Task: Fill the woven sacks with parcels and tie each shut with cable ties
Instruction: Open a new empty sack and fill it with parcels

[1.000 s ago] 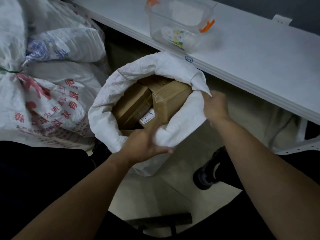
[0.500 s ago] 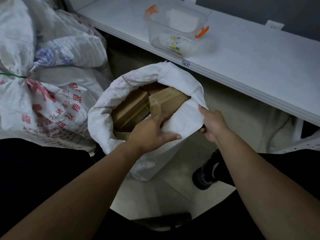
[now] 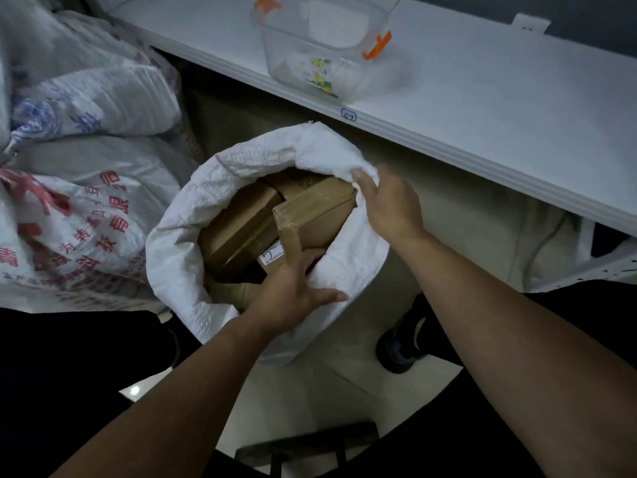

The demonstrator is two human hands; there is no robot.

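A white woven sack (image 3: 179,236) stands open on the floor below me, its rim rolled outward. Several brown cardboard parcels (image 3: 241,222) fill it nearly to the top; one carries a white label. My left hand (image 3: 293,291) grips the near edge of the rim, fingers over the fabric and thumb inside against a parcel. My right hand (image 3: 389,205) pinches the far right part of the rim, next to the corner of the top parcel (image 3: 320,208). No cable tie is visible.
Filled, tied sacks with red and blue print (image 3: 79,215) are piled at the left. A white table (image 3: 499,108) runs across the top right, with a clear plastic tub with orange clips (image 3: 320,50) on it. A black shoe (image 3: 403,343) is on the pale floor at right.
My right hand has let go of the sack's right edge and moved up and away to the far right rim. My left hand stays on the near rim.
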